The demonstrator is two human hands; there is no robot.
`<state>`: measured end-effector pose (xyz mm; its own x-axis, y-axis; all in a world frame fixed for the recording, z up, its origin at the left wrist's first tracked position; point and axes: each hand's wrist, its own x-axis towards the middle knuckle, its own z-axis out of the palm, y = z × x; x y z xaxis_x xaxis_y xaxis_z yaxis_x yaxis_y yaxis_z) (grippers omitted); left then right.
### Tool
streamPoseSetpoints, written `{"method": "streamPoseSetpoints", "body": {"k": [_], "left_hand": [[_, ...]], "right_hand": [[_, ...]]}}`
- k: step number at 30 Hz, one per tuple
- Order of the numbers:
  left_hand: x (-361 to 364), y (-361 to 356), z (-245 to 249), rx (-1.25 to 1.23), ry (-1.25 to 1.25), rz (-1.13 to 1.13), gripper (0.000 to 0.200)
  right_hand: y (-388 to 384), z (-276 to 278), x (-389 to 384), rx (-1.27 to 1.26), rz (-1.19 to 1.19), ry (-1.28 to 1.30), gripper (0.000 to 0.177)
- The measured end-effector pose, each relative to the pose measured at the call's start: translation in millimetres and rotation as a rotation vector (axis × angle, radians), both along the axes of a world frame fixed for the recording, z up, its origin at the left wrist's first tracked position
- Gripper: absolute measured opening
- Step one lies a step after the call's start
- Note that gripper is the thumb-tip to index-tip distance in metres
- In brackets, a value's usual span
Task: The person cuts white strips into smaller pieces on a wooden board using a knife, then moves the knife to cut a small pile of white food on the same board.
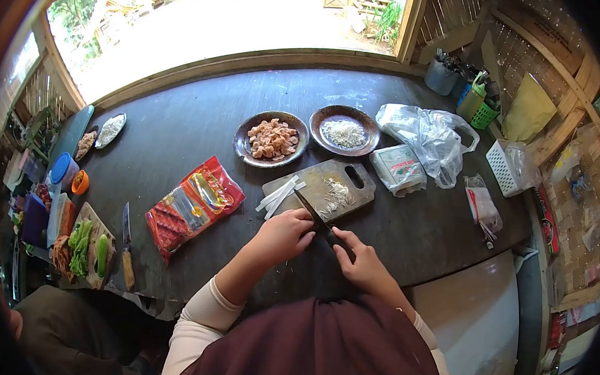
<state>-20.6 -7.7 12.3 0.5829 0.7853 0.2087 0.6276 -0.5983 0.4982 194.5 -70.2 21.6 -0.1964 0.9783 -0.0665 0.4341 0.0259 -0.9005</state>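
I am gripping the knife (317, 217) with my right hand (363, 260), fingers wrapped around its handle, apparently for blade control. My left hand (285, 234), partly curled, is resting beside the white strips (279, 196) on the board (355, 200), probably steadying them; its hold I cannot tell.

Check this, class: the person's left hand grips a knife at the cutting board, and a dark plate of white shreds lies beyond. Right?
No: the head view shows the right hand gripping the knife, not the left hand. The rest stands: it is at the cutting board, and the dark plate of white shreds lies beyond.
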Motion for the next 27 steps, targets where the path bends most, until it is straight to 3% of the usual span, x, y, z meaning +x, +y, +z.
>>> {"method": "streamPoseSetpoints", "body": {"k": [18, 20, 27], "left_hand": [[-1, 0, 1, -0.008, 0.006, -0.015, 0.025], [0, -1, 3, -0.031, 0.014, -0.014, 0.028], [0, 0, 1, -0.012, 0.009, -0.007, 0.021]], "right_hand": [[-2, 3, -1, -0.087, -0.022, -0.024, 0.039], [-3, -7, 0, 0.106, -0.014, 0.014, 0.038], [-4, -4, 1, 0.126, -0.001, -0.122, 0.038]]}}
